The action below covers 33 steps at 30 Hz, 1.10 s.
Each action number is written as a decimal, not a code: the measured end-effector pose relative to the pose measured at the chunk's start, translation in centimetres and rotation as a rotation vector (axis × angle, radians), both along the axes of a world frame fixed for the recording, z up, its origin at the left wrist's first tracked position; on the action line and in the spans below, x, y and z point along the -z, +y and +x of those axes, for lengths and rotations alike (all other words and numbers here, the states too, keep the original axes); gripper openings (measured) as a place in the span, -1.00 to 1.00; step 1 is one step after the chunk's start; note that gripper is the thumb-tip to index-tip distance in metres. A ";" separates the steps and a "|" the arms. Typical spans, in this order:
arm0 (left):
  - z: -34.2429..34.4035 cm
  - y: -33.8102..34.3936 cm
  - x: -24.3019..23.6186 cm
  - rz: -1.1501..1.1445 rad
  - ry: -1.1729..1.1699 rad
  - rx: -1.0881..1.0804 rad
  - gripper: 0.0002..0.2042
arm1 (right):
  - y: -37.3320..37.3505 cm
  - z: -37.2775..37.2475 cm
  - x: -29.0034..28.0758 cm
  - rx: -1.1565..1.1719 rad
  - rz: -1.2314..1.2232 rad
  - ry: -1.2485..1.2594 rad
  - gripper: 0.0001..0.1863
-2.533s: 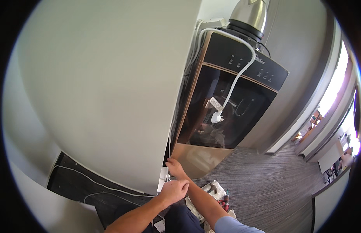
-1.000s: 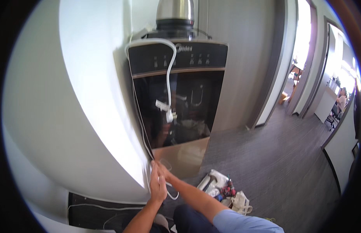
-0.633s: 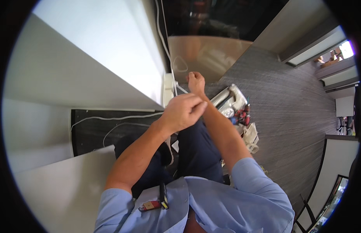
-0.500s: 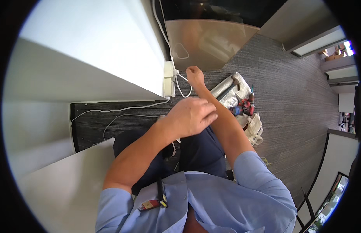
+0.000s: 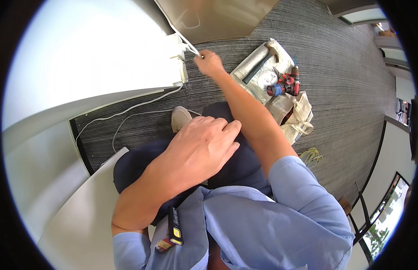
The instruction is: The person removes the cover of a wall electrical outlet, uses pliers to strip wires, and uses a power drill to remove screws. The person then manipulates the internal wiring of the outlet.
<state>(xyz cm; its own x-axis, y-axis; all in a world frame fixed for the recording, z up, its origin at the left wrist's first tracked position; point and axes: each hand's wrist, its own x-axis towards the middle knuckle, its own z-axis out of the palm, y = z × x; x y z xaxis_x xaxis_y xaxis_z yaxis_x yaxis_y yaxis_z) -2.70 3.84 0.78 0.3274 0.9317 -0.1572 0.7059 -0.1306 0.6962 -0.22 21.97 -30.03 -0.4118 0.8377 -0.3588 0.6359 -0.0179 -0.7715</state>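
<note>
My right hand [image 5: 210, 64] reaches forward and is closed on a white cable [image 5: 189, 44] beside the white wall. The cable runs up and left from my fingers. Next to it, pale white boxes [image 5: 178, 51], like socket housings, are fixed at the wall's corner. Over my lap, my left hand [image 5: 201, 146] hangs loosely bent with its back upward. Its thumb and forefinger are apart and nothing shows between them; the other fingertips are hidden under the hand.
On the grey carpet to the right lie a hammer [image 5: 260, 64] on a silvery sheet [image 5: 245, 60], a red and black cordless drill [image 5: 287, 83] and a cream cloth bag [image 5: 299, 114]. Yellow-green wires [image 5: 311, 156] lie nearer. A beige panel [image 5: 218, 20] stands ahead; cables [image 5: 128, 112] trail left.
My view has shifted, with the wall corner and the tools now higher in the picture. My right hand has closed on the white cable. My left hand remains loosely bent over my lap.
</note>
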 end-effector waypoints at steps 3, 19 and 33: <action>0.3 -0.1 -0.8 -0.017 0.022 0.014 -0.63 | 2.3 1.8 0.1 0.150 0.252 -0.024 -0.67; 0.3 -2.5 -1.7 -0.189 0.117 -0.002 -0.41 | 7.0 -1.7 -0.8 -0.529 0.348 -0.148 -0.68; 3.2 0.7 -0.7 -0.079 0.249 0.079 -0.41 | 8.0 2.9 1.7 -0.025 0.376 -0.559 -0.42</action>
